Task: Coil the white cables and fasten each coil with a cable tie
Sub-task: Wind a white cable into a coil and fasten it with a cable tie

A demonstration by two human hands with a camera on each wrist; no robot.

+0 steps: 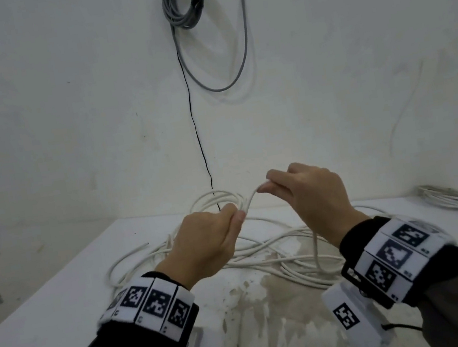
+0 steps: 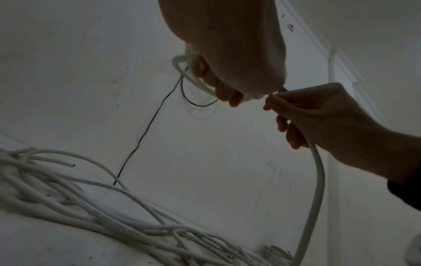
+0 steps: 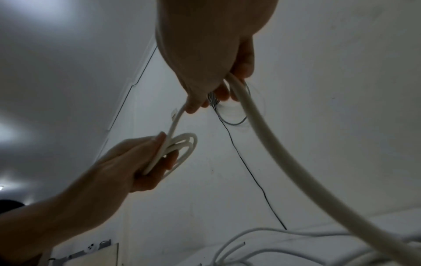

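Above the loose white cable tangle (image 1: 263, 254) on the table (image 1: 48, 304), the left hand (image 1: 208, 241) grips a small coil (image 3: 180, 149) of about 3 loops (upright), while the right hand (image 1: 311, 193) pinches 1 white cable (image 3: 262, 131) strand sloping down to the tangle.

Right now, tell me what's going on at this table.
A person is coiling a white round cable. Their left hand grips a few small finished loops, while the right hand pinches the next stretch to feed in. Most of the cable lies in a loose tangle on the stained white table. No cable tie is on yet.
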